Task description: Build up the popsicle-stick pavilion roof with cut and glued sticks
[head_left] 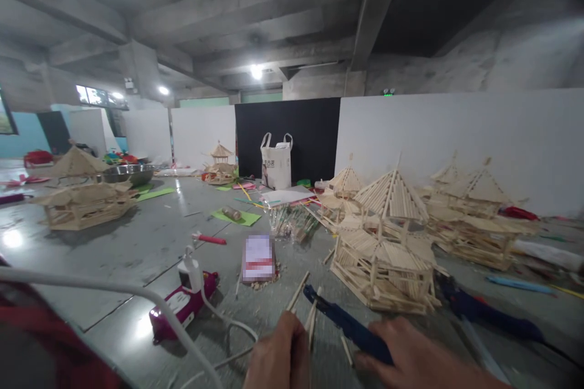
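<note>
Low over the grey floor (137, 249), the left hand (278, 355) is closed around a few thin, pale wooden sticks (298, 292) pointing upward, while the right hand (420, 358) grips a dark blue-handled cutter (347, 325) just beside them, near a stick pavilion (383, 261).

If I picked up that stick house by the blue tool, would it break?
Probably light: the stick house is thin sticks with open gaps. Likely fragile; a squeeze could snap its lattice walls. Pushed, it should slide on its wide base, not roll.
</note>
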`<act>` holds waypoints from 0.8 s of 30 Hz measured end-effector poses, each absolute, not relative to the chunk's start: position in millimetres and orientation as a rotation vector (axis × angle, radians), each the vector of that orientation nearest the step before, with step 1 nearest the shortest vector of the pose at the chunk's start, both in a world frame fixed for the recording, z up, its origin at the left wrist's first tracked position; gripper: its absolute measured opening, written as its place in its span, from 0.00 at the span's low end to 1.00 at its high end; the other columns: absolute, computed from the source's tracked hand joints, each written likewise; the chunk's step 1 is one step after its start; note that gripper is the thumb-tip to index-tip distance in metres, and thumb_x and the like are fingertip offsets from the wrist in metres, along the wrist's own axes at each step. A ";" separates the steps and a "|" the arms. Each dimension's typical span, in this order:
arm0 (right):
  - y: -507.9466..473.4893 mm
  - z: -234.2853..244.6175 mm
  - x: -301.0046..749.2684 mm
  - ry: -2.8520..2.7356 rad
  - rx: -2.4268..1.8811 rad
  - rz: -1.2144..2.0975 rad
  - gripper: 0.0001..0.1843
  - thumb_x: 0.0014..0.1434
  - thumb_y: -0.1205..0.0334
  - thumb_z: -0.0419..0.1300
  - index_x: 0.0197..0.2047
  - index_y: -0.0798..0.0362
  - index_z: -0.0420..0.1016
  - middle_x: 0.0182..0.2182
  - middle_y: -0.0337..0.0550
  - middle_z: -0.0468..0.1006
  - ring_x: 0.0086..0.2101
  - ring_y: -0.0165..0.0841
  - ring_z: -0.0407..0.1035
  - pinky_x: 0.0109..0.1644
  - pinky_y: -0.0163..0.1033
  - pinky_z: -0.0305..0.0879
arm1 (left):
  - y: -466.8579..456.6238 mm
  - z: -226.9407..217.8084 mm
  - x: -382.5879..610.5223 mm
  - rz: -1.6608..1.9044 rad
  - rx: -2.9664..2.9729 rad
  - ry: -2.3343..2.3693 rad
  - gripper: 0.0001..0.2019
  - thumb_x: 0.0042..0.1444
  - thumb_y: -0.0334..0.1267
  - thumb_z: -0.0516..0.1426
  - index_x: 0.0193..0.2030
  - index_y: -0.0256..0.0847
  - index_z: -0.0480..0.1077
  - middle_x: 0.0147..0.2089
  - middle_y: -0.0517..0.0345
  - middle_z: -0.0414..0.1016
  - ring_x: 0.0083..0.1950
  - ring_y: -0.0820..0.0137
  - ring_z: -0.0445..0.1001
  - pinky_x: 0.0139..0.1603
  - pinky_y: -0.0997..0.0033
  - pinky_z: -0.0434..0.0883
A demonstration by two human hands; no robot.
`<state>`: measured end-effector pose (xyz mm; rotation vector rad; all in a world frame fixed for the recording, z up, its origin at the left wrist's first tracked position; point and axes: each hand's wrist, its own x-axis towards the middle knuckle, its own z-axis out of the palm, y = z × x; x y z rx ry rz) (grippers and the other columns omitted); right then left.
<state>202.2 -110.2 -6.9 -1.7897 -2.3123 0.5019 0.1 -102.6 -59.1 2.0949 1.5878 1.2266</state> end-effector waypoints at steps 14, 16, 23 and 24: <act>-111.5 5.9 190.4 -2.279 -1.781 0.851 0.23 0.59 0.47 0.47 0.39 0.56 0.74 0.37 0.51 0.76 0.39 0.43 0.70 0.43 0.47 0.64 | -101.7 -39.0 -10.9 0.788 2.045 1.567 0.12 0.59 0.35 0.44 0.28 0.40 0.64 0.23 0.61 0.67 0.26 0.72 0.66 0.28 0.73 0.56; -111.1 1.1 193.4 -2.274 -1.770 0.837 0.22 0.59 0.47 0.48 0.39 0.56 0.73 0.38 0.51 0.76 0.40 0.42 0.70 0.44 0.46 0.63 | -100.0 -38.9 -12.2 0.817 1.935 1.510 0.12 0.58 0.37 0.46 0.26 0.40 0.64 0.20 0.64 0.63 0.23 0.74 0.63 0.26 0.74 0.55; -100.3 -5.3 196.8 -2.293 -1.703 0.806 0.17 0.56 0.49 0.53 0.27 0.54 0.68 0.25 0.40 0.71 0.28 0.33 0.68 0.32 0.35 0.62 | -98.7 -40.7 -5.3 0.860 1.829 1.486 0.13 0.58 0.38 0.45 0.27 0.39 0.65 0.18 0.65 0.63 0.19 0.76 0.62 0.22 0.76 0.55; -98.5 -4.6 196.7 -2.288 -1.713 0.865 0.17 0.56 0.49 0.53 0.25 0.54 0.66 0.22 0.38 0.69 0.24 0.31 0.66 0.28 0.33 0.61 | -100.2 -38.8 -4.0 0.849 1.943 1.543 0.13 0.59 0.36 0.45 0.28 0.38 0.66 0.21 0.62 0.67 0.23 0.74 0.66 0.25 0.75 0.57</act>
